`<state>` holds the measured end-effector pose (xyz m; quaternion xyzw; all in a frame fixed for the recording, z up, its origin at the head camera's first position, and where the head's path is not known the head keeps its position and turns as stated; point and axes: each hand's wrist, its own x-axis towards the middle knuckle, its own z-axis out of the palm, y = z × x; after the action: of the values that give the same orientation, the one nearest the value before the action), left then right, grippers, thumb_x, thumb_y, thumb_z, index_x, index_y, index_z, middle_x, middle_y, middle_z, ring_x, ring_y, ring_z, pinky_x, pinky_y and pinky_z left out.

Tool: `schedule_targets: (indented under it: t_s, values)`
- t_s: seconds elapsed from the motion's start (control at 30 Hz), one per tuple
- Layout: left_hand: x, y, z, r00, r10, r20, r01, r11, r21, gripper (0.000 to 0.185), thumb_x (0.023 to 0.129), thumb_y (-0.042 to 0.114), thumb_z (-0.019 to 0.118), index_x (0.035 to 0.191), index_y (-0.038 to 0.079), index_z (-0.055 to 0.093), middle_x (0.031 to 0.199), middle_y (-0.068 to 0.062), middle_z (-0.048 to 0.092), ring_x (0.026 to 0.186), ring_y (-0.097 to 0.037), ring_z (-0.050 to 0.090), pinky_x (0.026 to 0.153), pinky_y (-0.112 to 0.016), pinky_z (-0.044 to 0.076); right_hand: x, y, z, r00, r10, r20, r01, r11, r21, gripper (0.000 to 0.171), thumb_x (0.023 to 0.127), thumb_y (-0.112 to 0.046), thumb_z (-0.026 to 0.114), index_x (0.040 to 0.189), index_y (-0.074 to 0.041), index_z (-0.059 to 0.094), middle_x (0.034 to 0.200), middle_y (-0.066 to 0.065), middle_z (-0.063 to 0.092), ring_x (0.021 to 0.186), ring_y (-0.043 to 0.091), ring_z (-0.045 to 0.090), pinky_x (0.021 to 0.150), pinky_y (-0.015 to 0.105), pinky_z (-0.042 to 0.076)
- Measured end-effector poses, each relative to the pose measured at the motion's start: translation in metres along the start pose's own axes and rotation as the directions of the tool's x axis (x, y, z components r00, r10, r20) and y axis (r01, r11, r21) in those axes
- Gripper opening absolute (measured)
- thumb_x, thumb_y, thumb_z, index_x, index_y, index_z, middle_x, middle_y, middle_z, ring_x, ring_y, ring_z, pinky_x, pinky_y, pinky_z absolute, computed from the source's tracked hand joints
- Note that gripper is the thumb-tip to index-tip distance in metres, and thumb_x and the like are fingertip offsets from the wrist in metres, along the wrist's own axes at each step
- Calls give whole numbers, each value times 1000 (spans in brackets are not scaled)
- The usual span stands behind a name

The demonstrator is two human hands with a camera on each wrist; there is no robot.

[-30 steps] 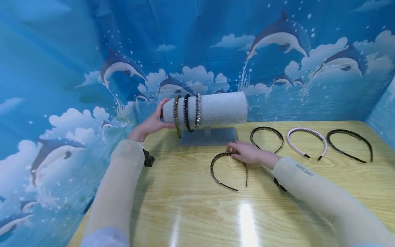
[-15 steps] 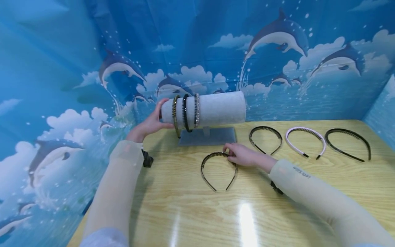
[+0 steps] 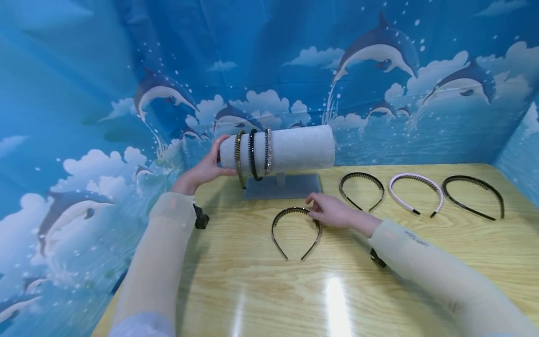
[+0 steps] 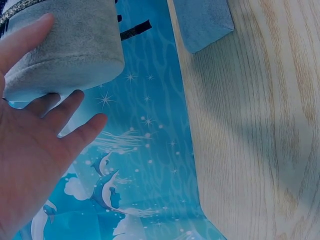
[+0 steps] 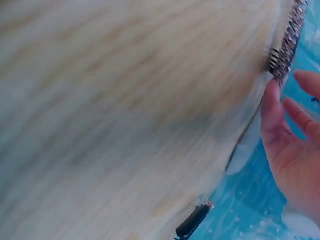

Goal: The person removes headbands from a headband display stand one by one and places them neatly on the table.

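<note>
From the head view, the left grip [image 3: 205,167] clasps a grey roll [image 3: 301,148] ringed by three headbands [image 3: 252,154], while a dark headband [image 3: 294,208] lies on the bench [image 3: 252,281], room open in front; the left wrist view shows the bench edge [image 4: 193,125] beside blue backdrop [image 4: 150,132], the right wrist view a released right grip [image 5: 301,160], thumb [image 5: 272,102] touching that headband.

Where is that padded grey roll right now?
In the head view, the grey roll sits near the middle, raised above its flat grey base, before the dolphin backdrop, with the person's left hand at its left end.
</note>
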<state>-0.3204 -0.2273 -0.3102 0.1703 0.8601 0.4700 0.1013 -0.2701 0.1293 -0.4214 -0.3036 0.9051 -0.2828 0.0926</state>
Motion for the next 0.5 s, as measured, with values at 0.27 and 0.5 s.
schedule_targets:
  t_s: [0.27,0.5]
  values:
    - [2,-4,0,1000,-6,-8,6,1000,-2,98,89,4,70,155,28,3,151,-14,20,134,-34,29,100,-53,35,9,-39,-47,964,-175,-200,179,984,-2,28,94,-19,66,117,-3,62,103,4,62,89,16,58,78,33,49]
    - [3,-5,-1,1000,-9,-14,9,1000,-4,97,89,4,71,155,28,4,150,-13,21,133,-33,31,99,-53,36,51,-76,-90,908,-290,-301,255,955,-152,54,89,-26,72,133,-1,51,133,14,52,123,29,47,104,44,36]
